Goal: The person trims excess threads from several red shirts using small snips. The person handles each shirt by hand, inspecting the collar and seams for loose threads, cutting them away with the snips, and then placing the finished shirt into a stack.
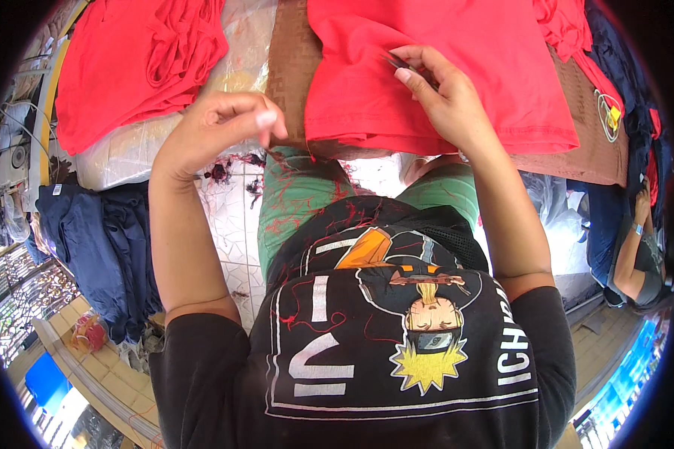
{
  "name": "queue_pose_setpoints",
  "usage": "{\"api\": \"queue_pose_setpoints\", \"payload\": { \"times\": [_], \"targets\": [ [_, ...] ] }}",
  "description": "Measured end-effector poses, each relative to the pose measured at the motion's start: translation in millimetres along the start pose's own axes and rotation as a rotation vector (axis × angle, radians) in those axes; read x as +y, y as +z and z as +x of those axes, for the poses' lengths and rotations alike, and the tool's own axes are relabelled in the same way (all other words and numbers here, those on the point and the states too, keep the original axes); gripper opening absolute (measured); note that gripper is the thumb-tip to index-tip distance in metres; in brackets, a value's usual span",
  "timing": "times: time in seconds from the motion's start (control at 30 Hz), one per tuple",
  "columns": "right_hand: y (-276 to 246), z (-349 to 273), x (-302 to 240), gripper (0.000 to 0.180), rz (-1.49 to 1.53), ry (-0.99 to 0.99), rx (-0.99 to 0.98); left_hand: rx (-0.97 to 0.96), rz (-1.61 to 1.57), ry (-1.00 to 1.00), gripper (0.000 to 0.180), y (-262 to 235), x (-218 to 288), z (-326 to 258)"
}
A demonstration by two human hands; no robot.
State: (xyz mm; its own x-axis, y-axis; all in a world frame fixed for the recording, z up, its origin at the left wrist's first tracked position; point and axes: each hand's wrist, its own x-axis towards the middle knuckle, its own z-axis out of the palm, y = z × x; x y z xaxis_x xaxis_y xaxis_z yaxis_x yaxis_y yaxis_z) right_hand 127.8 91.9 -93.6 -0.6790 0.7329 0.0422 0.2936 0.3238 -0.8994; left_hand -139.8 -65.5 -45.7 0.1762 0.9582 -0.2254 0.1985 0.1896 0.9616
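A red shirt (442, 105), spread with its hem toward me, lies on the brown textured cloth of the table. Over its middle, my right hand (451, 96) is closed on a small dark pair of thread snips (395, 62), their narrow tip pointing up and left. Left of the hem hovers my left hand (217, 129), apart from the shirt. Its fingers are curled in with thumb and fingertips together, slightly blurred; whatever they hold, if anything, is too small to make out.
A pile of red garments (138, 67) lies at far left on clear plastic. Dark blue clothing (101, 247) hangs below it. Thread scraps (219, 172) litter the tiled floor. A yellow item with a looped cord (612, 117) sits at right. Another person's arm (630, 251) shows at far right.
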Motion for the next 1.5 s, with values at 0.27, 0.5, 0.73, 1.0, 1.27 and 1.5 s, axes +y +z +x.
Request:
{"api": "queue_pose_setpoints", "payload": {
  "times": [0.27, 0.5, 0.73, 1.0, 1.27, 1.5],
  "targets": [
    [25, 1, -12, 0.021, 0.0, -0.177, -0.003, 0.645, 0.422, 0.112, 0.022, 85, -19, 43],
    [30, -1, -1, 0.019, 0.091, 0.008, -0.039, 0.753, 0.78, 0.289, 0.023, 97, -45, 51],
    [31, -5, -1, 0.019, -0.039, -0.098, -0.03, 0.736, 0.501, 0.146, 0.017, 90, -42, 52],
    [30, -9, -6, 0.019, -0.02, -0.107, -0.05, 0.664, 0.696, 0.248, 0.017, 88, -46, 47],
    [30, -10, -10, 0.019, -0.046, -0.129, -0.046, 0.743, 0.774, 0.262, 0.013, 90, -47, 50],
    [30, -10, -7, 0.018, 0.027, -0.168, -0.077, 0.544, 0.36, -0.002, 0.022, 67, -37, 51]
  ]
}}
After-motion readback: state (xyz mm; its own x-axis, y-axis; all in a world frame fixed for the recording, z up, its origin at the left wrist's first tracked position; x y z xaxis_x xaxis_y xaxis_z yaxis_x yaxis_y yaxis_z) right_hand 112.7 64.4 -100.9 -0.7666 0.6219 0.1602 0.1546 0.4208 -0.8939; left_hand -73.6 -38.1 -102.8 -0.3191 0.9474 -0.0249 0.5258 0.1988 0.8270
